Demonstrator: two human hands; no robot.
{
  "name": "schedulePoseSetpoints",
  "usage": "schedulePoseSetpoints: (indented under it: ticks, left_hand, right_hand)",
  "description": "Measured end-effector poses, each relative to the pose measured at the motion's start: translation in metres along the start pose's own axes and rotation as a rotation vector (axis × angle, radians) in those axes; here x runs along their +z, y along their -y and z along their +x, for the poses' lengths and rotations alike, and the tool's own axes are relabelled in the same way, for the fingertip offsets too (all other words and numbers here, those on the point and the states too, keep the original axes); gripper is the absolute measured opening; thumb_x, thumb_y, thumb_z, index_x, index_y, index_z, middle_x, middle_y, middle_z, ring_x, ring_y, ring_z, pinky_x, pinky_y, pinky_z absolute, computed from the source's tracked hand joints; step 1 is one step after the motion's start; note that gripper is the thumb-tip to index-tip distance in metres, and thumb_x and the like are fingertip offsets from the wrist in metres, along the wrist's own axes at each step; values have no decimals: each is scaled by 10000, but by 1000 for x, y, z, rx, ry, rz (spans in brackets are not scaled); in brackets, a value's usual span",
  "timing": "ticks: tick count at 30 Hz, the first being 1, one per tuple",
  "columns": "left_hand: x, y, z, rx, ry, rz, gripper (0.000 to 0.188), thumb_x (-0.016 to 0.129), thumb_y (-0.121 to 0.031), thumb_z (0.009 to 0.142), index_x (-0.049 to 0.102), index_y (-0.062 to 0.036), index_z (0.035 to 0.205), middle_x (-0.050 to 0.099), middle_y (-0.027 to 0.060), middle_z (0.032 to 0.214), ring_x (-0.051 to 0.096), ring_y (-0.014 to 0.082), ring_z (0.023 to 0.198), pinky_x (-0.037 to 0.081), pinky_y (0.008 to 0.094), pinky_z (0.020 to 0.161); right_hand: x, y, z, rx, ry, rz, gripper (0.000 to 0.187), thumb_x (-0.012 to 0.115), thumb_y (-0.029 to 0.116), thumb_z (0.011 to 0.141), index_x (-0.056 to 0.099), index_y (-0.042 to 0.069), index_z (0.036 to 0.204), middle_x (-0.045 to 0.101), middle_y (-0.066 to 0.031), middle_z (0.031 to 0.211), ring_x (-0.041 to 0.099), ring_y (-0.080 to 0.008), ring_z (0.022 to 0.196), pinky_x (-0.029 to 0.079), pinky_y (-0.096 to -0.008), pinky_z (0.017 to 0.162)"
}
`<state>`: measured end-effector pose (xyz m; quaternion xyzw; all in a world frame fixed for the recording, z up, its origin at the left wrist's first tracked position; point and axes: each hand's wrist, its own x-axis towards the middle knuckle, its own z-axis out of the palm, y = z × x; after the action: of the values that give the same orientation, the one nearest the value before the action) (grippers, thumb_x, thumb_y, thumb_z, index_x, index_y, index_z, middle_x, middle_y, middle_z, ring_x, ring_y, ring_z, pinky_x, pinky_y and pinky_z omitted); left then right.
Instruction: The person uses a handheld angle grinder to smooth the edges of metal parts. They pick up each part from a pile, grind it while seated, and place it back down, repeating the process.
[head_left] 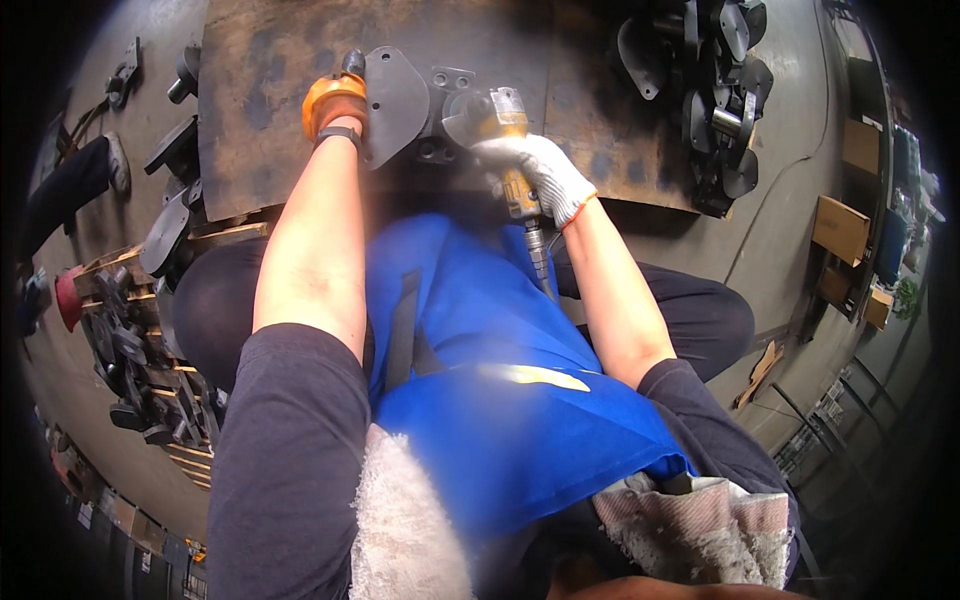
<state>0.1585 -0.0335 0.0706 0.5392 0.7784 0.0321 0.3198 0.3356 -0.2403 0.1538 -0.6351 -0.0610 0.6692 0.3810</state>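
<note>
Wrapping round a yellow power tool (pixel 513 185), the white-gloved right hand (pixel 535 172) grasps its body; the orange-gloved left hand (pixel 335 103) curls at the left edge of a dark plate (pixel 394 108), fingers partly hidden, so I cannot tell whether it grips. The plate stands on the desk (pixel 620 150), left of the tool. It looks like metal: probably heavy, stiff, smooth, best held by the rim, away from the tool's disc (pixel 462 120). No lettering is legible on either.

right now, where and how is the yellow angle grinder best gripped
Probably around its yellow handle, coming from the right: that part is long and narrow, the disc sits off to the left, and the hose coupling extends toward the wearer.
</note>
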Motion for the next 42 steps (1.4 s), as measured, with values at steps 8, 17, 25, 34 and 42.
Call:
schedulePoseSetpoints:
  ticks: [8, 17, 25, 34, 42]
  left_hand:
    - [-2, -4, 1, -47, 42, -14, 809, 499, -773, 848, 664, -96, 1259, 637, 190, 1293, 594, 368, 1222, 475, 457, 1013]
    - [-9, -5, -13, 19, 25, -21, 922, 459, -819, 829, 657, -21, 1246, 588, 266, 1320, 540, 432, 1260, 424, 495, 1047]
    - [5, 10, 11, 24, -10, -4, 918, 455, -826, 823, 670, -31, 1228, 599, 260, 1304, 539, 425, 1262, 424, 488, 1048]
    - [-1, 1, -2, -5, -30, -39, 901, 467, -811, 826, 661, -44, 1256, 583, 246, 1339, 536, 404, 1278, 413, 468, 1069]
    - [-3, 0, -7, -27, 5, -56, 919, 450, -828, 822, 656, -50, 1266, 591, 244, 1332, 538, 409, 1275, 422, 485, 1059]
  right_hand:
    - [0, 6, -1, -5, 6, 48, 271, 777, 218, 821, 672, 2, 947, 656, -87, 745, 626, -167, 575, 526, -292, 542]
    - [1, 3, 1, 57, 28, -100, 248, 756, 265, 831, 678, 34, 876, 638, -69, 686, 612, -154, 560, 491, -287, 509]
    - [11, 1, -13, 40, 44, -131, 194, 765, 212, 817, 678, 38, 825, 634, -64, 660, 600, -154, 539, 462, -283, 508]
    - [-9, -20, -21, 27, -47, -353, 216, 786, 234, 793, 697, 38, 790, 639, -45, 654, 593, -137, 556, 460, -282, 523]
    - [11, -6, -18, 0, 17, -282, 198, 765, 216, 805, 684, 36, 783, 634, -53, 644, 587, -146, 540, 458, -282, 523]
